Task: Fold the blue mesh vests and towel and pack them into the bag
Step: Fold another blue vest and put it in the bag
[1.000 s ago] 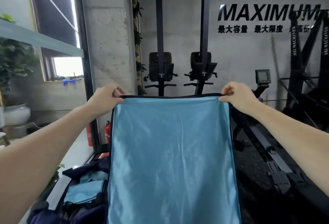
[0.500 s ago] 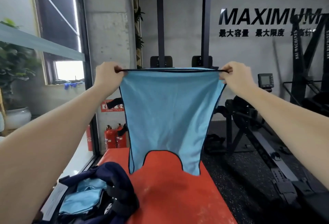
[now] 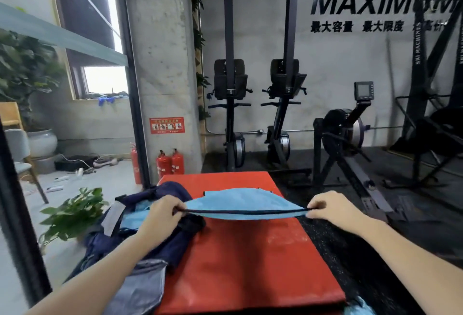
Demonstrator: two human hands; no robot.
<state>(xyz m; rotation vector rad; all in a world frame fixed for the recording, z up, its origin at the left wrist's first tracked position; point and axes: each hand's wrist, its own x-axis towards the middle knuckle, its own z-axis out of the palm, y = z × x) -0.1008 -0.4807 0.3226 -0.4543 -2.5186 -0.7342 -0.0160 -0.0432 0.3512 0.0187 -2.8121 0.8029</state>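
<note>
Head view. Blue mesh vest — stretched flat between both hands above the far half of the red worktop, its dark-trimmed near edge taut. Left hand — grip pinching the vest's left corner. Right hand — grip pinching the right corner. Navy bag — slumped open over the worktop's left edge, blue fabric inside.

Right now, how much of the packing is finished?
Some is done: blue cloth already sits in the open bag. In hand: the left hand and right hand pinch a vest by its dark edge, stretched over the red mat, not yet folded. Left: fold and pack it, plus the blue cloth at the mat's near corner.
</note>
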